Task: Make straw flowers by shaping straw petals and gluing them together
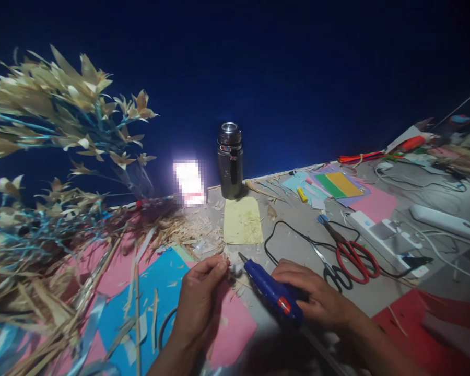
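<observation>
Low in the centre, my left hand [203, 287] is closed, thumb against fingers, on something small that I cannot make out. To its right my right hand [313, 292] grips a blue glue gun [272, 287] with a red patch on its side. The gun's dark nozzle points up and left, a short gap from my left fingertips. Beyond both hands a yellow-green sheet [243, 222] with bits stuck on it lies on the grey table [293, 256]. A dark thermos [230, 162] stands upright behind that sheet.
Red-handled scissors [356, 261], smaller black-handled scissors [337, 277] and a white power strip [387, 243] with cables lie right. Blue paper [149, 297], pink paper and dry husk scraps [184, 230] spread left. Husk flowers [82, 94] on blue stems rise far left. A bright blurred screen [190, 183] stands behind.
</observation>
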A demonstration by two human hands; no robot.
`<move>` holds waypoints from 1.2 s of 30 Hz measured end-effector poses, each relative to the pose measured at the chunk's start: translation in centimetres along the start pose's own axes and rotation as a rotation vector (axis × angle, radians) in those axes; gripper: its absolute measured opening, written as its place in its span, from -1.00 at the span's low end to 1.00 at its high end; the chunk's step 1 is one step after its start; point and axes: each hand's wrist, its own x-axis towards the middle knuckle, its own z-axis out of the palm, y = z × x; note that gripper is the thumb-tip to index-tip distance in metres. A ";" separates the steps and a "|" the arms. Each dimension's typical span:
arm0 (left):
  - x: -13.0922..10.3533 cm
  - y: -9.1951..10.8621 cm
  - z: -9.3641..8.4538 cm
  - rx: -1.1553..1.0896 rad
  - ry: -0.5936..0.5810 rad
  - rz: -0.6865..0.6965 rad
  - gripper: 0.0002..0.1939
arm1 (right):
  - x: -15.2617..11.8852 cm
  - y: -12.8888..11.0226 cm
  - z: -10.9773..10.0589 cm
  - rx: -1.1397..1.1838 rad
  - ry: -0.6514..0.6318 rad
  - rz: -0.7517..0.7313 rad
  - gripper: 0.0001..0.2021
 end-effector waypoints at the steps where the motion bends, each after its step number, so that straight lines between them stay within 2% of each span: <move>1: 0.0 0.0 0.1 -0.007 -0.010 -0.006 -0.67 | 0.0 0.0 0.0 -0.007 -0.010 -0.006 -0.50; 6: -0.1 0.0 0.3 -0.005 -0.031 -0.004 -0.67 | 0.0 0.2 0.3 -0.022 -0.007 -0.024 -0.48; 16: 0.0 -0.3 -0.4 0.006 -0.021 0.009 -0.70 | 0.2 0.1 -0.1 -0.042 -0.003 -0.032 -0.48; 27: -0.3 0.0 0.1 -0.032 -0.014 -0.038 -0.68 | 0.2 0.3 -0.5 -0.121 -0.023 -0.074 -0.59; 32: 0.0 -0.3 -0.2 -0.029 -0.035 -0.025 -0.71 | 0.3 0.1 -0.6 -0.145 -0.058 -0.073 -0.57; 36: 0.2 -0.6 -0.6 -0.023 -0.028 -0.025 -0.72 | 0.3 0.1 -0.6 -0.156 -0.033 -0.081 -0.58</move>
